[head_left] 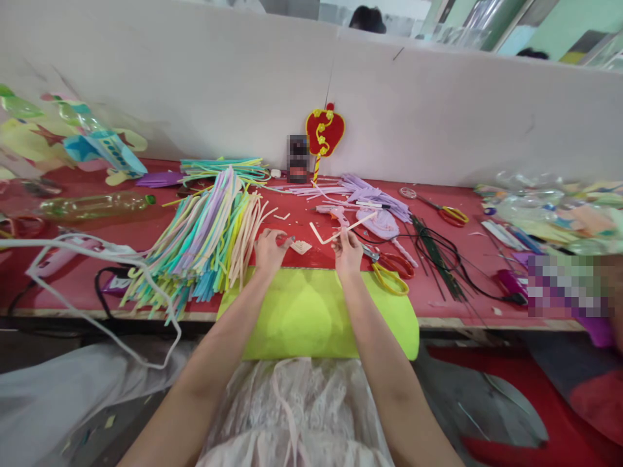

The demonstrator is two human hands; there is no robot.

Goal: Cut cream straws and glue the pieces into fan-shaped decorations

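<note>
My right hand (348, 251) pinches a cream pipe cleaner (363, 222), which is bent into a V at its left end. Just left of it, my left hand (270, 250) hovers with thumb and forefinger curved apart, nothing visible between them. Beside those fingertips lies a small cream folded pipe-cleaner piece (301, 247) on the red table (452, 259). Another short bent cream piece (282, 216) rests farther back. A big bundle of pastel pipe cleaners (209, 220) spreads to the left of my left hand.
Scissors (392, 275) and a pink glue gun (338, 215) lie near my right hand. Lilac pipe cleaners (377, 194) and a red fan-shaped ornament (325, 133) are behind. A plastic bottle (97, 205) lies left; a yellow-green sheet (302, 311) hangs over the front edge.
</note>
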